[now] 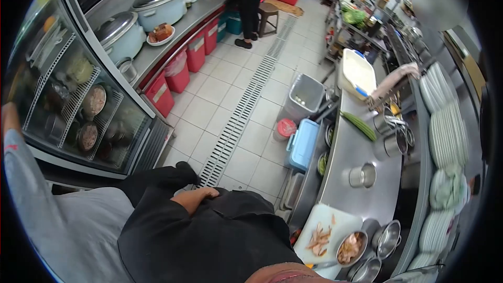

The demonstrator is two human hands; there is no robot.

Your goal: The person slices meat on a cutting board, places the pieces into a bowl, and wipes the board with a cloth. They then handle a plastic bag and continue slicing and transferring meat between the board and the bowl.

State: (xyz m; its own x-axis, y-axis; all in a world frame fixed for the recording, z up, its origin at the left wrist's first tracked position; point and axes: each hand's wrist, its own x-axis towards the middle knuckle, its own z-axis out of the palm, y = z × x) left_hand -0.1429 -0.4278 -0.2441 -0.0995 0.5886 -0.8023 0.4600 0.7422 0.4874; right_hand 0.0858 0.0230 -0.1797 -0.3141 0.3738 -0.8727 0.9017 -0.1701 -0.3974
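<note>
Against the front of my black clothing rests my left hand (201, 196), its fingers together and bent with no object showing in them. My right hand is out of view; a large curve of skin shows at the bottom edge. Close by at the lower right, a white cutting board (335, 217) bears strips of meat (318, 240). A knife with a yellow handle (310, 265) lies at the board's near end. Beside the strips stands a metal bowl (365, 246) with more meat pieces inside.
At left, a co-worker's grey sleeve (23, 173) reaches to a glass-door fridge (99, 141). A metal cup (362, 175) and a long green gourd (358, 126) sit on the steel counter. A blue cooler (303, 144), a grey bin (305, 94) and a floor drain (246, 94) lie ahead.
</note>
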